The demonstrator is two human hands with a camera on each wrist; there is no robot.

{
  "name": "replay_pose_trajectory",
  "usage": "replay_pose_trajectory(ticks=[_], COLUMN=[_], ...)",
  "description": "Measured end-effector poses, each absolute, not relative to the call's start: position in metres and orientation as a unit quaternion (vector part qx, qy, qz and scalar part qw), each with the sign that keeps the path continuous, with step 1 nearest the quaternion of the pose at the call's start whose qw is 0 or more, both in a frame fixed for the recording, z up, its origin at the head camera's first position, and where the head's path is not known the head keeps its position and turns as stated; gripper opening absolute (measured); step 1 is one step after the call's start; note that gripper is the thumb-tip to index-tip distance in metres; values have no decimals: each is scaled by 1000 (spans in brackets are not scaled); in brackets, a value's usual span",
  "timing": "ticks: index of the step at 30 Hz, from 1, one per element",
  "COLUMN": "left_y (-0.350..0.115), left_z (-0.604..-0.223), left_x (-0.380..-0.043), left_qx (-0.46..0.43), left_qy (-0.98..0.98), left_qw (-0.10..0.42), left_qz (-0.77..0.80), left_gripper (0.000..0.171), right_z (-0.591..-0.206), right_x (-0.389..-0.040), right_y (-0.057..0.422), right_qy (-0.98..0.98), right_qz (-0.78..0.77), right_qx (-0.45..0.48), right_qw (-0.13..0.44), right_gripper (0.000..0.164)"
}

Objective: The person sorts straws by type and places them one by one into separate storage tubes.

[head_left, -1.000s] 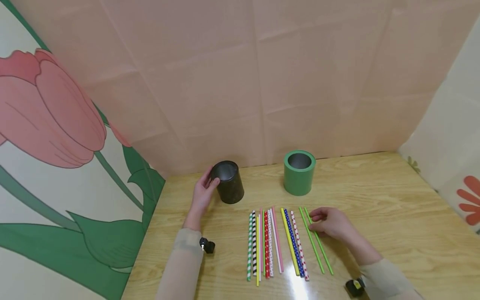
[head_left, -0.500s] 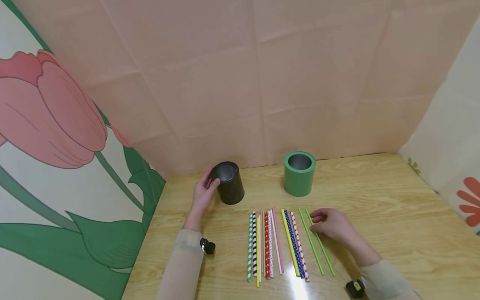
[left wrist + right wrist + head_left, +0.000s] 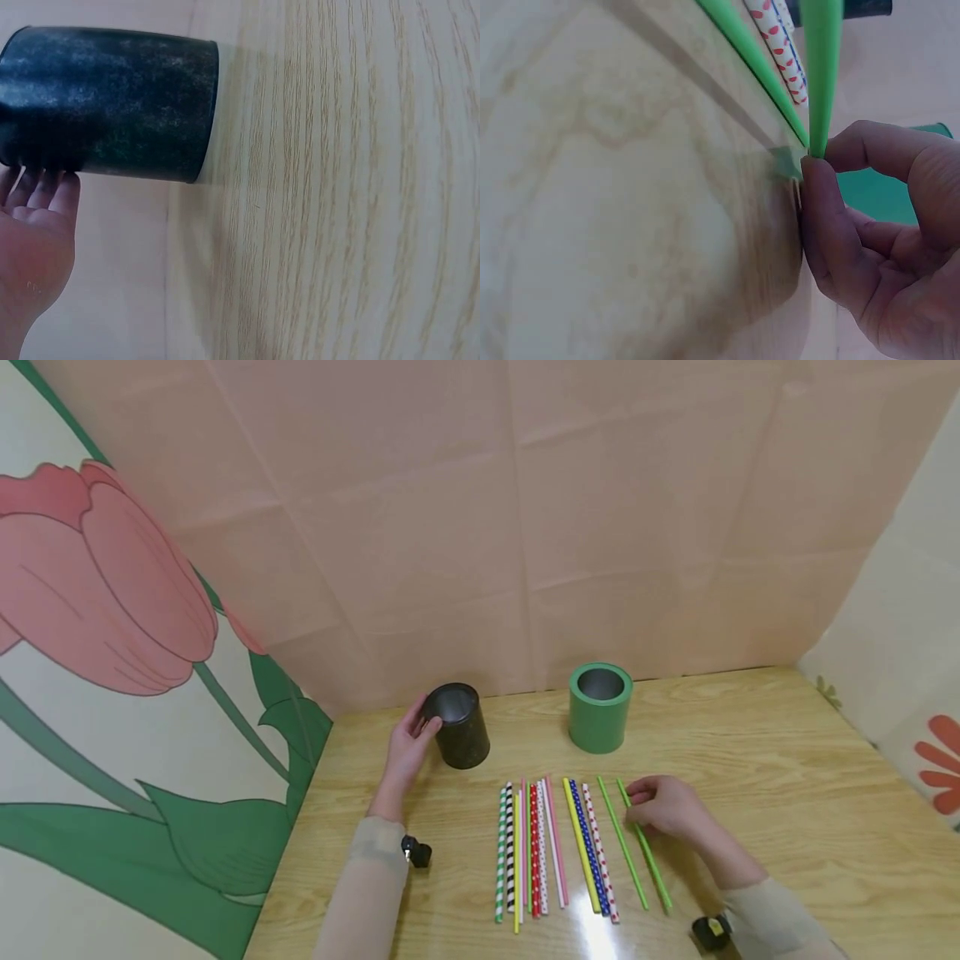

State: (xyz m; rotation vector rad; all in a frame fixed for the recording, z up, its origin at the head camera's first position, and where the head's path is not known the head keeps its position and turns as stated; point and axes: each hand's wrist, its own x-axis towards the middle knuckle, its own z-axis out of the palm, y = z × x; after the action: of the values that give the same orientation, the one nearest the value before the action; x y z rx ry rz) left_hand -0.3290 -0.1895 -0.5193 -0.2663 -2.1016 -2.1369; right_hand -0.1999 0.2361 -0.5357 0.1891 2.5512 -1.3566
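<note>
My left hand (image 3: 405, 752) holds the side of a dark, upright cup (image 3: 465, 742), thumb near the rim and fingers around the left side. In the left wrist view its fingertips touch the cup's wall (image 3: 127, 105). A bright green straw (image 3: 653, 866) is pinched near its far end by my right hand (image 3: 670, 806). The right wrist view shows this straw (image 3: 823, 67) between thumb and forefinger, its near part raised off the table with a separate shadow. Just left of it a second green straw (image 3: 626, 847) lies on the wood.
A green cup (image 3: 598, 725) stands upright at the back, right of the dark one. Left of the green straws lie a yellow straw (image 3: 581, 847), a blue dotted straw (image 3: 589, 850), a red-dotted white straw (image 3: 602, 856) and a row of several patterned straws (image 3: 535, 852). A wall (image 3: 517, 568) closes off the back.
My right hand has shifted slightly right with one green straw, widening the gap to the other, and the straw's near end now looks raised. The left hand stays on the dark cup.
</note>
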Motion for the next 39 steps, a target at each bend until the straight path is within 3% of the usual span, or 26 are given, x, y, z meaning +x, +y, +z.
replay_pose_trajectory(ticks=[19,39], left_y=[-191,-192], left_z=[-520,-520], left_x=[-330,-335], left_qx=[-83,-82], left_qy=[-701,-704], left_qw=[69,64], left_qz=[-705,-702], left_gripper=[63,62], right_z=[-541,-528], right_x=[-211,-222], right_y=[251,269], right_qy=[808,743], right_qz=[-568,-659], right_qx=[62,11], right_qw=[145,112], right_gripper=[60,65])
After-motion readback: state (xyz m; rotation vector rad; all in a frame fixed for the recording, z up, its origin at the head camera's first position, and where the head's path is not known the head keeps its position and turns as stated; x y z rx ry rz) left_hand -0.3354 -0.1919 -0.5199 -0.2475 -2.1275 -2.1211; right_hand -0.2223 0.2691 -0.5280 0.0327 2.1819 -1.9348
